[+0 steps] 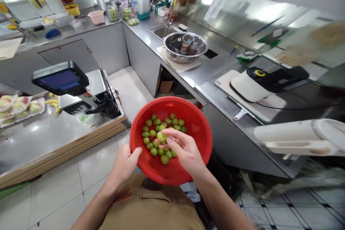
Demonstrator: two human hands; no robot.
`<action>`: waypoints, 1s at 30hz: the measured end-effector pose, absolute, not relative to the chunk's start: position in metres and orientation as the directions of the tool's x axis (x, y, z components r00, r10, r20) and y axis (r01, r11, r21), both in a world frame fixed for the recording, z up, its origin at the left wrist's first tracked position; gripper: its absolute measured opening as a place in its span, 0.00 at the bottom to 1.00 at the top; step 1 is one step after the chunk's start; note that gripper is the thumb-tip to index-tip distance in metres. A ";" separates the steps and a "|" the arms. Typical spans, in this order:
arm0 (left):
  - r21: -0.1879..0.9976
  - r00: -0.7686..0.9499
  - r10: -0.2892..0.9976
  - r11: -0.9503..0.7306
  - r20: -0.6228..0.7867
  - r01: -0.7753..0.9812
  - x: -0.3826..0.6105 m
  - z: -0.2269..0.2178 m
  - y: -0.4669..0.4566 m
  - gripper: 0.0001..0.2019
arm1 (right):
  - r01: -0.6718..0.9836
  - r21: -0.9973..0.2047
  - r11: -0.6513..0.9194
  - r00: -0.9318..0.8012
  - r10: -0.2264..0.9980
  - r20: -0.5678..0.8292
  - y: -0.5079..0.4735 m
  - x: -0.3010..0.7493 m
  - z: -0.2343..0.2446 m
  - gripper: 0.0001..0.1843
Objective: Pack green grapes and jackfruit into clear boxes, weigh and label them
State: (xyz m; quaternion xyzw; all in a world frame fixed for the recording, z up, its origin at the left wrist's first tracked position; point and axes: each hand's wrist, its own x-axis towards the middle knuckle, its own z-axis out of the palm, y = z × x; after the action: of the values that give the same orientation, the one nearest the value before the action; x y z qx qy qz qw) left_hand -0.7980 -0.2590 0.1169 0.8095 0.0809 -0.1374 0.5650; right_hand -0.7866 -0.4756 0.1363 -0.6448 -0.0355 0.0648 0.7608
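The red basket [195, 142] looks like light, stiff plastic, so one grip on its rim should carry it. The small green fruits [153, 151] in the basket's bottom seem firm, smooth and apt to roll. The left hand [126, 161] is closed on the basket's near-left rim, thumb inside, holding it over the floor. The right hand [184, 149] dips into the basket, wrist bent, fingertips pinching one fruit [161, 136] just above the heap. A steel tabletop [205, 73] lies beyond the basket
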 end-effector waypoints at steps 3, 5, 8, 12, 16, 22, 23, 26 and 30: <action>0.898 0.951 -0.040 -0.344 -0.307 0.275 -0.795 0.114 -0.257 0.12 | -0.025 -0.962 0.271 0.995 0.098 0.002 -0.475 -0.795 0.146 0.11; 0.901 0.953 -0.053 -0.344 -0.299 0.264 -0.791 0.111 -0.260 0.13 | 0.001 -0.950 0.313 0.999 0.047 0.017 -0.475 -0.798 0.150 0.10; 0.909 0.952 -0.087 -0.335 -0.292 0.248 -0.782 0.108 -0.267 0.14 | 0.026 -0.934 0.355 0.999 -0.039 0.013 -0.479 -0.802 0.152 0.09; 0.917 0.942 -0.157 -0.322 -0.298 0.236 -0.769 0.104 -0.279 0.14 | 0.096 -0.941 0.323 0.980 -0.198 0.032 -0.502 -0.813 0.149 0.08; 0.921 0.920 -0.237 -0.314 -0.313 0.232 -0.751 0.101 -0.292 0.15 | 0.219 -0.951 0.219 0.867 -0.491 0.086 -0.543 -0.836 0.140 0.05; 0.914 0.890 -0.299 -0.324 -0.346 0.246 -0.723 0.101 -0.314 0.16 | 0.234 -0.972 0.011 0.643 -0.752 0.146 -0.582 -0.859 0.138 0.08; 0.908 0.884 -0.298 -0.329 -0.359 0.258 -0.720 0.100 -0.317 0.17 | 0.219 -0.976 -0.015 0.638 -0.754 0.155 -0.584 -0.858 0.139 0.08; 0.892 0.878 -0.270 -0.343 -0.396 0.296 -0.709 0.098 -0.323 0.18 | 0.198 -0.979 -0.056 0.670 -0.721 0.177 -0.586 -0.846 0.143 0.10; 0.874 0.862 -0.249 -0.336 -0.442 0.351 -0.688 0.091 -0.322 0.19 | 0.194 -0.974 -0.119 0.701 -0.678 0.222 -0.586 -0.816 0.149 0.09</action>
State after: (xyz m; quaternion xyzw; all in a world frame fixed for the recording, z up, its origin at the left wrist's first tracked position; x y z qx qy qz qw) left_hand -0.6877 -0.3224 0.0910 0.7747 0.0330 -0.2607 0.5751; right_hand -0.8157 -0.5857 0.1488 -0.6655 0.1819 -0.3412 0.6384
